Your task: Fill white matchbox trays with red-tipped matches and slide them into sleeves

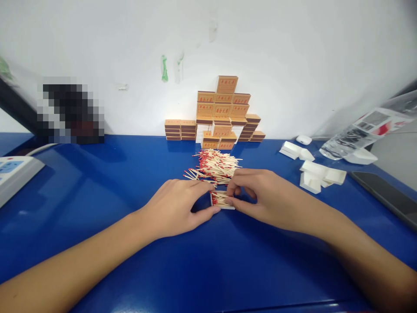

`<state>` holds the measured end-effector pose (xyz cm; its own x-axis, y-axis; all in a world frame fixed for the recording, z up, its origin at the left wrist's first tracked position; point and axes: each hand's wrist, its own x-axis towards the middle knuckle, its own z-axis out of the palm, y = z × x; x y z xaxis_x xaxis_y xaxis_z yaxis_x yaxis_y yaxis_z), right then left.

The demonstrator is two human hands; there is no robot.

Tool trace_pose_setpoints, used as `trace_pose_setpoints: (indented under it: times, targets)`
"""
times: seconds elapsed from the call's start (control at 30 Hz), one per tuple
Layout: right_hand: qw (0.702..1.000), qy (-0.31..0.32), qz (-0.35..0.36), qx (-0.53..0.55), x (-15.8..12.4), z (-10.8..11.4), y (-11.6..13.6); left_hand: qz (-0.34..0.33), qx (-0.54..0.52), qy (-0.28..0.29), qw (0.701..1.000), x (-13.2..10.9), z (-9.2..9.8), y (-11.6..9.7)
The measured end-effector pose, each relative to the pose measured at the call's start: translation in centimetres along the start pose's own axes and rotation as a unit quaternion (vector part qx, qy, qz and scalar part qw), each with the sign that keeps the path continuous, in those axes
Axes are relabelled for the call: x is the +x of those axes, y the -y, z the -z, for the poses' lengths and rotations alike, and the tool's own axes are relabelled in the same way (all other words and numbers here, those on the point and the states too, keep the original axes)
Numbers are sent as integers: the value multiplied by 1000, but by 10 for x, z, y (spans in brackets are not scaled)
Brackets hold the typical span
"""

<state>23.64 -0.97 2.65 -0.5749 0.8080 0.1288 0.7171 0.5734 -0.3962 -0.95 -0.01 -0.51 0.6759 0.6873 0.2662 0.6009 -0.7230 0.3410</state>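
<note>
A small white matchbox tray (228, 208) lies on the blue table, partly filled with red-tipped matches (220, 199). My left hand (182, 204) grips the tray's left end, thumb at the near side and fingers at the far side. At the tray's right end, my right hand (257, 193) has thumb and fingertips closed on matches inside it; the fingers hide that end. Just behind both hands spreads a loose pile of matches (218, 165), with a few strays on its left.
Labelled matchboxes (223, 111) are stacked against the wall. Empty white trays (321, 174) lie at right, near a plastic bottle (355, 134) and a dark phone (384, 191). A white device (19, 174) sits at the left edge.
</note>
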Motion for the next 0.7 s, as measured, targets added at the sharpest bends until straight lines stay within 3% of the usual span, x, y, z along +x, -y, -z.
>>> trace_pose_setpoints:
  times: [0.3,0.57,0.7]
  targets:
    - [999,9,34,18,2,-2,-6,-9,4,-2,1000,-1,0,1]
    - [996,-37,73,35,3,-5,-5,-3,2,12,1000,0,3,0]
    - [994,-16,88,65,3,-10,1,-2,4,22,1000,1,3,0]
